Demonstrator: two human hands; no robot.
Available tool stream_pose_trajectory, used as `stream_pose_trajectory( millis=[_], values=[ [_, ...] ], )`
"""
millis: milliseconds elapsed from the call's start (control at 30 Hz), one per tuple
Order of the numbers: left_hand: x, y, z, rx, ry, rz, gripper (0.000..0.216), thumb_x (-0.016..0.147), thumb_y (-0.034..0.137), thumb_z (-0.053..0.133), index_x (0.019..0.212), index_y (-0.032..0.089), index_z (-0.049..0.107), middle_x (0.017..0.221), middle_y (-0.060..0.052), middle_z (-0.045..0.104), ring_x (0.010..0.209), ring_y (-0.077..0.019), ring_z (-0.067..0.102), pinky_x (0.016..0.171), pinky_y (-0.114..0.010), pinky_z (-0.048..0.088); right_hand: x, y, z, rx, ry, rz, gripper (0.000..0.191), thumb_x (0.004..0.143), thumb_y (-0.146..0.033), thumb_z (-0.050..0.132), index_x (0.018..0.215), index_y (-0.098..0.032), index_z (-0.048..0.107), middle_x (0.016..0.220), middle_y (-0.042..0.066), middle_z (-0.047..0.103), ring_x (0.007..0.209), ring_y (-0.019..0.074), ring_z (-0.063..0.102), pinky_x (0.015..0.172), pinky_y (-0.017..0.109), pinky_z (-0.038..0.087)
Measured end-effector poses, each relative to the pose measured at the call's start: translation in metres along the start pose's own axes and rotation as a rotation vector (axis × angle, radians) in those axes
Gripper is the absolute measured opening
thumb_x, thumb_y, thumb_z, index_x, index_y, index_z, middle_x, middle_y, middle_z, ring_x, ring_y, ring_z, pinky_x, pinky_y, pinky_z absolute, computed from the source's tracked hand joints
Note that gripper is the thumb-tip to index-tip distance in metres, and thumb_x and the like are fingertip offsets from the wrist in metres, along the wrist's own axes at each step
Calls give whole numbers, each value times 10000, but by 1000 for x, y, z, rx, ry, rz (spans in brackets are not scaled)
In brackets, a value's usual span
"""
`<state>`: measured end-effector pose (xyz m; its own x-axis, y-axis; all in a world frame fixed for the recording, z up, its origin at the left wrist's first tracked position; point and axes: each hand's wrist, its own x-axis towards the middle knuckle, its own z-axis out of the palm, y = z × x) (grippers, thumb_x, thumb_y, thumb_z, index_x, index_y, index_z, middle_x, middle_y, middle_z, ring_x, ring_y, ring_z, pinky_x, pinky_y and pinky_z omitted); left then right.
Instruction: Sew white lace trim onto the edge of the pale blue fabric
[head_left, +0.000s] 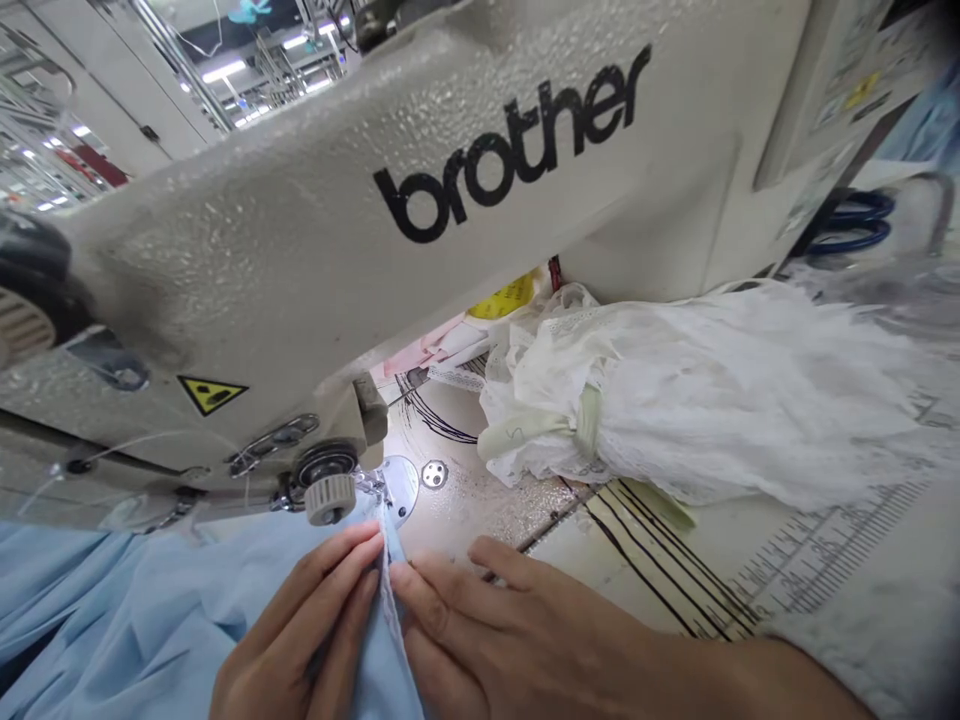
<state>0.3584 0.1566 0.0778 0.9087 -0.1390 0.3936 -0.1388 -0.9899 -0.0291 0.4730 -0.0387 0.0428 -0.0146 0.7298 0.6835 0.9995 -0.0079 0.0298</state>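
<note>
Light blue fabric (pixel 180 620) lies bunched at the left and runs up to the needle area of a white sewing machine (pixel 525 190). A narrow white lace strip (pixel 387 590) runs along the fabric's edge. My left hand (pixel 307 620) is closed, its fingertips together on the fabric just left of the lace, close below the presser foot. From the right, my right hand (pixel 487 630) grips the fabric edge by the lace, its thumb hidden and one finger lifted away. The machine head partly hides the needle.
A bundle of white lace fabric (pixel 712 380), tied with a pale green strip (pixel 589 425), lies right of the needle. Printed ruler marks (pixel 825 545) and dark lines (pixel 660 560) show on the table. Pink fabric (pixel 427 345) and a yellow object (pixel 504 297) sit behind the machine arm.
</note>
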Motion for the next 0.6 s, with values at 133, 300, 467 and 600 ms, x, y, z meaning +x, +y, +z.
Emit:
stream_pose_trajectory(
  millis=[133, 300, 467, 600],
  values=[
    [-1, -2, 0, 0, 7, -48, 298, 942, 228, 510, 1232, 229, 577, 1258, 19, 604, 1120, -72, 603, 1073, -130, 380, 2, 1, 4, 5, 24, 50, 179, 977, -155, 412, 1001, -133, 587, 1225, 122, 651, 1078, 221, 600, 857, 336, 440],
    [-1, -1, -2, -14, -10, -27, 276, 954, 289, 491, 1200, 225, 599, 1190, 1, 619, 1060, -65, 629, 1013, -98, 417, 3, 1, 2, 12, 12, 32, 194, 985, -161, 393, 1006, -132, 584, 1229, 123, 650, 1064, 212, 606, 863, 332, 434],
    [0, -2, -2, -55, -3, -74, 287, 951, 252, 490, 1222, 241, 584, 1246, 29, 621, 1130, -55, 606, 1051, -102, 355, 3, 0, 1, 30, -11, 34, 232, 992, -149, 363, 1002, -125, 593, 1218, 121, 654, 1029, 210, 608, 867, 335, 424],
    [2, -3, -1, -63, -47, -53, 301, 941, 222, 514, 1237, 246, 565, 1284, 25, 581, 1161, -53, 582, 1071, -112, 347, 3, 1, 0, 29, -14, 29, 238, 993, -146, 357, 1011, -123, 594, 1224, 123, 649, 1026, 211, 607, 860, 337, 424]
  ],
)
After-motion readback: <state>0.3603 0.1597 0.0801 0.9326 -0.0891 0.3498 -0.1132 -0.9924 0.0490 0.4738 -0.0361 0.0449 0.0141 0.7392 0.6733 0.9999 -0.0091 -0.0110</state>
